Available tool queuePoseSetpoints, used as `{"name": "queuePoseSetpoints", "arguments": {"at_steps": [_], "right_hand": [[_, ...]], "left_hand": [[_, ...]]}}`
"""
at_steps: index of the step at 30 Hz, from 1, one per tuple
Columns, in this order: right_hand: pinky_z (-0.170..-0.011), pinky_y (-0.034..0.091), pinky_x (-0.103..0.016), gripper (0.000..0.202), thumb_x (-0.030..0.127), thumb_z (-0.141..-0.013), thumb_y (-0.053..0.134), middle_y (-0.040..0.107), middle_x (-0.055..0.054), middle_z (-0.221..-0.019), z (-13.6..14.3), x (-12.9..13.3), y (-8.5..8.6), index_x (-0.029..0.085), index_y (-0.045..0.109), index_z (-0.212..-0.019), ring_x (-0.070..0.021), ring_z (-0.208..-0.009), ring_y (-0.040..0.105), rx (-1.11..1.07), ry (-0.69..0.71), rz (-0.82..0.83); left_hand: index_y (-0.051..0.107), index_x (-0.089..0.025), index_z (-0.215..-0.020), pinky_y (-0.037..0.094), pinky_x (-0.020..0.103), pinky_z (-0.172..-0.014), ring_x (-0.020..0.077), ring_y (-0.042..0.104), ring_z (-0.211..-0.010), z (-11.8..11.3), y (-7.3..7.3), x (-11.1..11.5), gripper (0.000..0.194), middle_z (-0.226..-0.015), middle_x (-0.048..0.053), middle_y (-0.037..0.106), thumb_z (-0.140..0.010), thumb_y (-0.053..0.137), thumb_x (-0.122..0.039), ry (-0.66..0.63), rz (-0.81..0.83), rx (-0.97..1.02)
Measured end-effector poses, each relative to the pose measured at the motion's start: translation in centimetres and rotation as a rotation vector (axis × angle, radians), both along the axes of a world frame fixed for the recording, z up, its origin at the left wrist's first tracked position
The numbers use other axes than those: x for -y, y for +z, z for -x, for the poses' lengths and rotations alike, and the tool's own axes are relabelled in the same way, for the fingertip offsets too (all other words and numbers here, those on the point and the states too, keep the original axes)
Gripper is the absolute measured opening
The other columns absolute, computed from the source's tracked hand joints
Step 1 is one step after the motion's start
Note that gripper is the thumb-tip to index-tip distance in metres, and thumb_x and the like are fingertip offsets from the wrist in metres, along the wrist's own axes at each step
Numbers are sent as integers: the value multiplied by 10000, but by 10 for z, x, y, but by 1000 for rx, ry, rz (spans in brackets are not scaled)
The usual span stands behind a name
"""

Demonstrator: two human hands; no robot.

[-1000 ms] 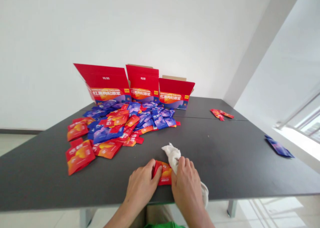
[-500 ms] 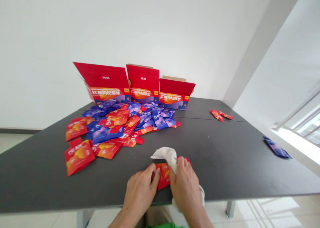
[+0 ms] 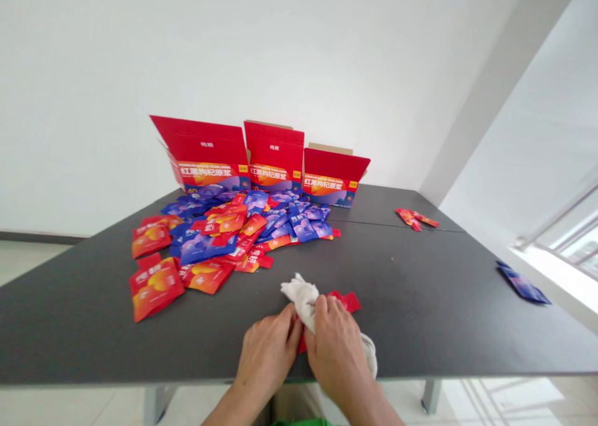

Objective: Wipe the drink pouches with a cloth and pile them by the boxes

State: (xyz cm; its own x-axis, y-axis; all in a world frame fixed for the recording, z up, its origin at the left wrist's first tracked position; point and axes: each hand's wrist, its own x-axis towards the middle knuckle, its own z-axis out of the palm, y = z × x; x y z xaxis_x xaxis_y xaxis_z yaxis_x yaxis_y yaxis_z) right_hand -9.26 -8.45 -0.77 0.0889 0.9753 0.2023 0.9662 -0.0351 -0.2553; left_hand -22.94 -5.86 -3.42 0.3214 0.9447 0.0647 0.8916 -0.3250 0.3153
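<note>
Near the table's front edge, my right hand (image 3: pixel 336 339) is closed round a white cloth (image 3: pixel 303 298), whose end sticks out above the fingers and whose tail shows at the right of the wrist. Beneath it lies a red pouch (image 3: pixel 346 301), mostly covered; its top corner shows past my knuckles. My left hand (image 3: pixel 270 345) is closed at the pouch's left side, fingertips against the cloth and pouch. Further back at the left spreads a pile of red pouches (image 3: pixel 156 286) and blue pouches (image 3: pixel 205 245).
Three open red boxes (image 3: pixel 212 175) stand in a row behind the pile, lids raised. Small red pouches (image 3: pixel 413 218) lie at the back right of the dark table (image 3: pixel 420 314). Blue pouches (image 3: pixel 523 283) lie near its right edge. A white wall rises behind.
My right hand has moved left with the cloth, over the middle of the red pouch, close against my left hand. More of the pouch's right end now shows. The view has shifted slightly.
</note>
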Motion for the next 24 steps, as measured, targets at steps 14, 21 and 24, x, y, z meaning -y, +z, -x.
{"name": "queuePoseSetpoints", "arguments": {"at_steps": [14, 21, 24], "right_hand": [[-694, 393, -306, 190, 248, -842, 433, 635, -100, -899, -8, -22, 5, 155, 557, -952, -227, -839, 601, 12, -133, 83], [-743, 382, -289, 164, 249, -839, 449, 629, -71, -913, -7, -18, 2, 179, 542, -954, -204, -887, 582, -37, 65, 27], [-720, 378, -287, 172, 266, -864, 427, 626, -84, -893, -4, -18, 2, 163, 537, -946, -205, -855, 586, -39, -72, 27]], "left_hand": [[522, -233, -855, 314, 259, -554, 212, 647, -693, -1, -4, 2, 267, -719, 15, 668, -941, 298, -352, 13, -59, -27], [509, -226, -888, 363, 253, -611, 171, 619, -723, 1, -7, 4, 240, -791, 16, 655, -950, 290, -298, -64, -117, 126], [512, -221, -863, 378, 260, -641, 167, 597, -716, 2, -9, 6, 254, -777, 22, 637, -950, 293, -315, -84, -173, 164]]}}
